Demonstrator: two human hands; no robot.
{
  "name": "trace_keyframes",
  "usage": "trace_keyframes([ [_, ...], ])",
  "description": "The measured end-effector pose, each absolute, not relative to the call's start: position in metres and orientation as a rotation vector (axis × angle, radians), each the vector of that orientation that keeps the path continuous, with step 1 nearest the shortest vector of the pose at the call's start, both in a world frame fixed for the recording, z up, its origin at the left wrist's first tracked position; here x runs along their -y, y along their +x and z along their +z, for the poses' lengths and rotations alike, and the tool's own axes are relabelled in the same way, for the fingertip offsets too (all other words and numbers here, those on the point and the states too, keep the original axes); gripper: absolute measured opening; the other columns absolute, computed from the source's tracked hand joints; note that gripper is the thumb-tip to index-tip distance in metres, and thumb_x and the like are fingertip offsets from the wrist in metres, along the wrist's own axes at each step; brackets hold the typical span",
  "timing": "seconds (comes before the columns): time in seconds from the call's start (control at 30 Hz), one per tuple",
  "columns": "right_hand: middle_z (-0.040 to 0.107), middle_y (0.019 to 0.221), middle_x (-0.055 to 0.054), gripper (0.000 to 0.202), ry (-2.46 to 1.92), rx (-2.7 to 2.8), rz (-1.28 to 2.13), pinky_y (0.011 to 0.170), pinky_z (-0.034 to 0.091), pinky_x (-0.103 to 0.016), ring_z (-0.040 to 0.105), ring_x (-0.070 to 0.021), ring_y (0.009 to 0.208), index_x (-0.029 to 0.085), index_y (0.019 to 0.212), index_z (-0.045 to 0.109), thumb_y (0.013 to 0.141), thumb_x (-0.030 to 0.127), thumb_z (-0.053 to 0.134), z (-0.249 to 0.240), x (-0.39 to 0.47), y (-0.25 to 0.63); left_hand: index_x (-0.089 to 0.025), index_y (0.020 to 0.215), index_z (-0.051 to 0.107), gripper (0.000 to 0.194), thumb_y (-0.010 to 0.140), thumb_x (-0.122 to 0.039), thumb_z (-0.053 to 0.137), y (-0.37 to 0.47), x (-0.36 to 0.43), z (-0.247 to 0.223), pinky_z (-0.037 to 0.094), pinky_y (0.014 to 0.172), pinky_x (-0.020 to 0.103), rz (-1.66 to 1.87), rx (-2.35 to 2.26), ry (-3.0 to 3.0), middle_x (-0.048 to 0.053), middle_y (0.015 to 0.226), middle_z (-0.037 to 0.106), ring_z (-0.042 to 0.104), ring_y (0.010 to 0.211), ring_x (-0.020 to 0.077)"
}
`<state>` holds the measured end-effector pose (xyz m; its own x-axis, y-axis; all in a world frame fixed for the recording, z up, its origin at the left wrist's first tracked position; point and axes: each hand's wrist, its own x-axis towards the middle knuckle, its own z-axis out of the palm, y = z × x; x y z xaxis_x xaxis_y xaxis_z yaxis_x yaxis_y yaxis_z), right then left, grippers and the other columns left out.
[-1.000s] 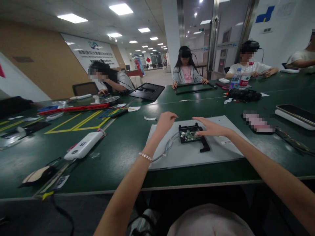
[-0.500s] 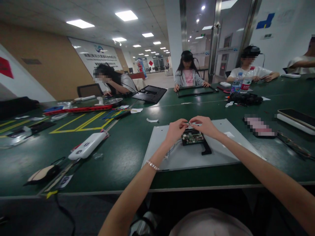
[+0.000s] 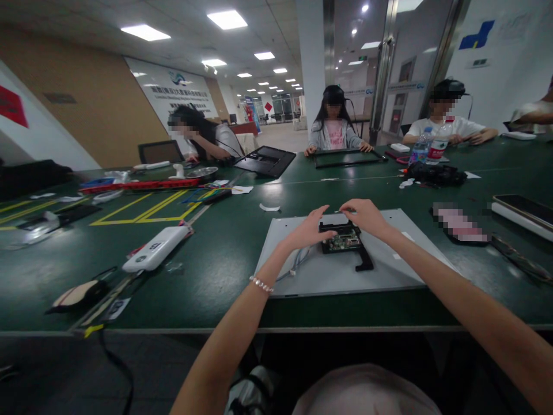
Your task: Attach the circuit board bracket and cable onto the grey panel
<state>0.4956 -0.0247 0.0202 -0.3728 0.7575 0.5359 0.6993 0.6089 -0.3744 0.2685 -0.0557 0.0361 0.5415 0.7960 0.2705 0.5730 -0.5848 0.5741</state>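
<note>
A flat grey panel (image 3: 311,282) lies on the green table before me. On it sits a black plastic bracket (image 3: 365,260) holding a green circuit board (image 3: 344,239). My left hand (image 3: 309,227) is open at the left of the board, thumb and fingers spread apart. My right hand (image 3: 365,214) is pinched above the bracket's far edge. A small pale piece shows at its fingertips, too small to name. Thin grey cables (image 3: 296,266) run over the panel below my left hand.
A white power bank (image 3: 158,249) and a computer mouse (image 3: 80,297) lie left. To the right are a phone (image 3: 460,223), glasses (image 3: 521,256) and plastic bottles (image 3: 437,147). A co-worker opposite holds a black frame (image 3: 349,158); others sit around the table.
My hands were together at the fingertips above the bracket. Now they are apart: my left hand has opened and shifted left, while the right stays pinched.
</note>
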Motion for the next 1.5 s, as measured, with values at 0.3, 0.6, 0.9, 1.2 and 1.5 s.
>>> trace_keyframes([
  [0.3, 0.074, 0.101, -0.009, 0.025, -1.350, 2.405, -0.028, 0.087, 0.050, -0.034, 0.067, -0.0245, 0.095, 0.021, 0.095, 0.075, 0.086, 0.016, 0.053, 0.007, 0.030, 0.494, -0.016, 0.153, 0.020, 0.114, 0.061, -0.047, 0.079, 0.258, 0.053, 0.032, 0.023, 0.117, 0.044, 0.398, -0.969, 2.442, 0.018, 0.156, 0.025, 0.026, 0.143, 0.0305],
  [0.6, 0.074, 0.102, -0.008, 0.027, -1.351, 2.440, 0.021, 0.087, 0.049, -0.031, 0.067, -0.0229, 0.098, 0.021, 0.099, 0.075, 0.090, 0.017, 0.050, 0.008, 0.031, 0.496, -0.017, 0.153, 0.021, 0.110, 0.063, -0.047, 0.077, 0.258, 0.050, 0.031, 0.024, 0.117, 0.044, 0.391, -0.973, 2.456, 0.017, 0.156, 0.027, 0.029, 0.142, 0.0307],
  [0.9, 0.073, 0.102, -0.010, 0.026, -1.375, 2.440, 0.044, 0.089, 0.047, -0.032, 0.066, -0.0240, 0.100, 0.019, 0.102, 0.074, 0.092, 0.019, 0.050, 0.011, 0.035, 0.494, -0.013, 0.153, 0.016, 0.114, 0.064, -0.052, 0.076, 0.259, 0.047, 0.029, 0.019, 0.119, 0.041, 0.343, -0.979, 2.447, 0.018, 0.157, 0.022, 0.025, 0.144, 0.0302],
  [1.2, 0.063, 0.129, -0.012, 0.036, -1.390, 2.324, 0.188, 0.102, 0.040, -0.033, 0.056, -0.0239, 0.119, 0.014, 0.125, 0.060, 0.090, 0.019, 0.050, 0.031, 0.032, 0.554, -0.016, 0.154, 0.010, 0.114, 0.067, -0.056, 0.072, 0.259, 0.047, 0.035, 0.017, 0.119, 0.043, 0.281, -0.981, 2.447, 0.015, 0.159, 0.017, 0.020, 0.145, 0.0302],
  [1.5, 0.063, 0.109, -0.026, 0.037, -2.368, 1.392, 0.068, 0.087, 0.038, -0.046, 0.060, -0.0321, 0.102, 0.008, 0.123, 0.047, 0.088, 0.013, 0.039, 0.024, 0.068, 0.728, -0.017, 0.155, 0.009, 0.115, 0.068, -0.058, 0.071, 0.259, 0.045, 0.034, 0.018, 0.119, 0.041, 0.256, -1.001, 2.444, 0.014, 0.160, 0.016, 0.020, 0.145, 0.0304],
])
